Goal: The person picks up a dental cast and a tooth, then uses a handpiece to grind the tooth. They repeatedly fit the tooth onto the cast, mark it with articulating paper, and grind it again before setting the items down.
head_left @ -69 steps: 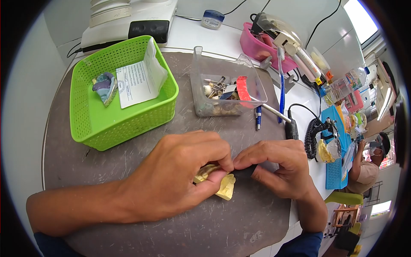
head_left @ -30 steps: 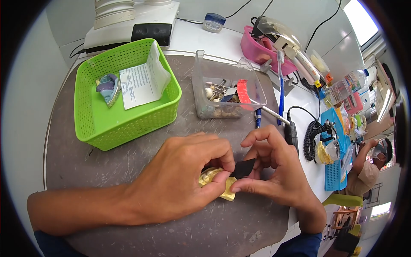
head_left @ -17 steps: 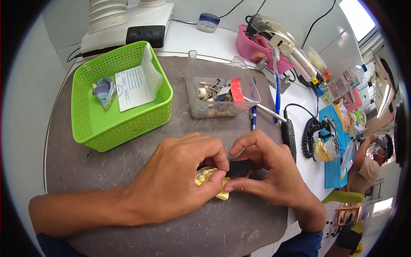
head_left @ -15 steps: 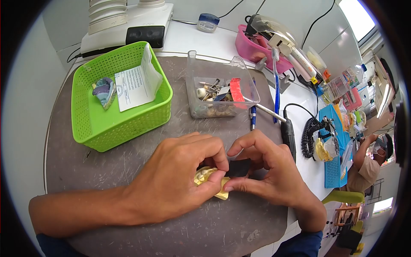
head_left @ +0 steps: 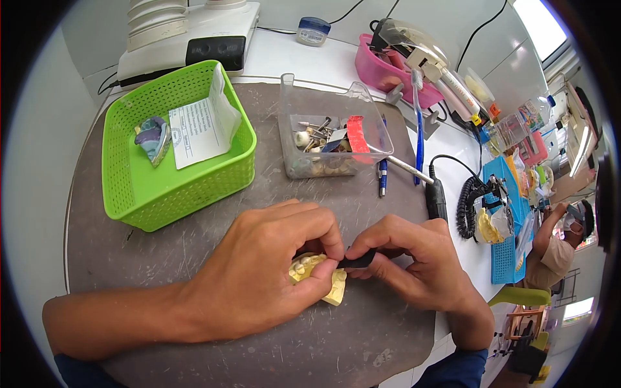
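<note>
A yellow dental cast point(head_left: 335, 294) with a row of teeth lies on the brown mat, partly hidden under my left hand point(head_left: 275, 258). The left thumb and forefinger are pinched together above the cast, on the near end of a thin black strip point(head_left: 357, 260). On the other side, my right hand point(head_left: 417, 262) grips that strip between thumb and fingers, just right of the cast. What kind of strip it is I cannot make out, and its left end is covered by my fingertips.
A green basket point(head_left: 187, 200) holds a blue-purple dental impression point(head_left: 154, 139) and a paper slip point(head_left: 194, 136). Beyond my hands stands a clear box point(head_left: 320, 169) of small burs, beside a pen point(head_left: 383, 174) and a handpiece point(head_left: 436, 197). Another person point(head_left: 550, 255) sits at the right.
My right fingers have closed in and flattened around the black strip, which now looks narrower and curled. More of the cast shows beneath my left hand.
</note>
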Available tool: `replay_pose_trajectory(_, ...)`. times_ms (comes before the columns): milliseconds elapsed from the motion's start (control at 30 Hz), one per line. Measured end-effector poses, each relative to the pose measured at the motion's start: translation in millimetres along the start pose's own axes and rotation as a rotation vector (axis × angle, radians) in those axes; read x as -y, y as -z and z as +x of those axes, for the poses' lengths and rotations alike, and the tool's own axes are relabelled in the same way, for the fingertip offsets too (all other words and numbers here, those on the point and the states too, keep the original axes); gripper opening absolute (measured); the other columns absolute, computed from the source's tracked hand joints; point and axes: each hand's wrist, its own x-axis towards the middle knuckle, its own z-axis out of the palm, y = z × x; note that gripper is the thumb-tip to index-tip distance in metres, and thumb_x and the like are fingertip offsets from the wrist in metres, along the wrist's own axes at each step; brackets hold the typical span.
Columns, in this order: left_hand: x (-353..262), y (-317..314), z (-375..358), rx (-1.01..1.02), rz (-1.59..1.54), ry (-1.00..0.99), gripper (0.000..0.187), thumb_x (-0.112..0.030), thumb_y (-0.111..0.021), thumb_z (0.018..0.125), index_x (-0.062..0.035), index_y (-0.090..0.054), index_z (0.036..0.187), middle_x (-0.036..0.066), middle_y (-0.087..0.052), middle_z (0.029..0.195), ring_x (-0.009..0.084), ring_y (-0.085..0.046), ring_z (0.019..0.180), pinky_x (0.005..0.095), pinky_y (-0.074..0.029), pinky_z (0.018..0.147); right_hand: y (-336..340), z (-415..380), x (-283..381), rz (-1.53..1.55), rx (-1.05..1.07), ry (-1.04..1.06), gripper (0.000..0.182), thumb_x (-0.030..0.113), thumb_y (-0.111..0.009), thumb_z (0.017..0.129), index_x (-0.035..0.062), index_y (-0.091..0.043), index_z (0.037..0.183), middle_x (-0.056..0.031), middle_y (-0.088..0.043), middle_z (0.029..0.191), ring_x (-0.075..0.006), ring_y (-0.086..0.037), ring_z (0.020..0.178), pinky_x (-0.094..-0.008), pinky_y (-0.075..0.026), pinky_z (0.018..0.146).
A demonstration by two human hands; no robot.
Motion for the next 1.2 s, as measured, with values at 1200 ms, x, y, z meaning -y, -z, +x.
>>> replay_pose_trajectory(1200,-8,23,-18,0.127,0.173,-0.139,0.032,0.009,-0.066,0.075,-0.0042,-0.070,0.104,0.011,-0.063,0.114,0.0216,-0.068,0.091,0.0296,-0.055,0.074,8,-11,10,-0.054,-0.194,0.107,0.017,-0.006,-0.070,0.086,-0.0011,-0.072,0.102,-0.0110,-0.071,0.093,-0.0181,-0.072,0.081,-0.0273,-0.057,0.071)
